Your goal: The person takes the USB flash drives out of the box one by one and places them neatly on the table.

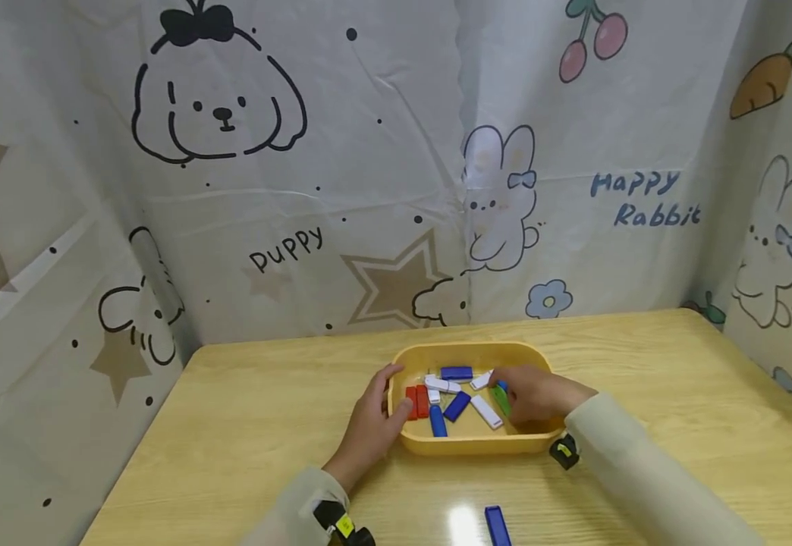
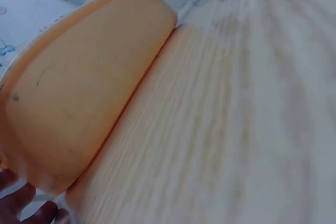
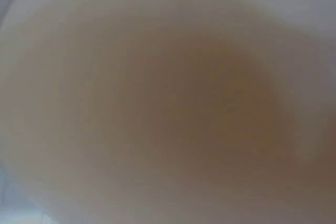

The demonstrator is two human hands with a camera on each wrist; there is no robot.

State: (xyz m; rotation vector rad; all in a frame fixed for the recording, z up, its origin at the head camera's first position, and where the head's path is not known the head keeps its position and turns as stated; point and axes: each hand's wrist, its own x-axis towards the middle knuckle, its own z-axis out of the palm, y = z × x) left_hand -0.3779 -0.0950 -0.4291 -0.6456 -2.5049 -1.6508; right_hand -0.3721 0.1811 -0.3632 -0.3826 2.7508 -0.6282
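A yellow plastic tray (image 1: 478, 446) holds small oblong pieces that resemble USB sticks. At its left end my left hand (image 1: 371, 421) grips the rim, thumb over the edge and fingers along the outside. Inside the right half, my right hand (image 1: 535, 393) reaches down with bent fingers. Beside those fingers lie a green piece (image 1: 501, 400) and a white piece (image 1: 481, 380); whether anything is pinched is hidden. Two red pieces (image 1: 422, 402), several blue ones (image 1: 457, 406) and more white ones (image 1: 486, 412) lie around. In the right wrist view, everything is blurred.
One blue piece (image 1: 498, 525) lies on the wooden table (image 1: 266, 425) in front of the tray. A printed cloth (image 1: 369, 167) hangs behind the table and at both sides. Dark wrist-worn devices sit on both sleeves.
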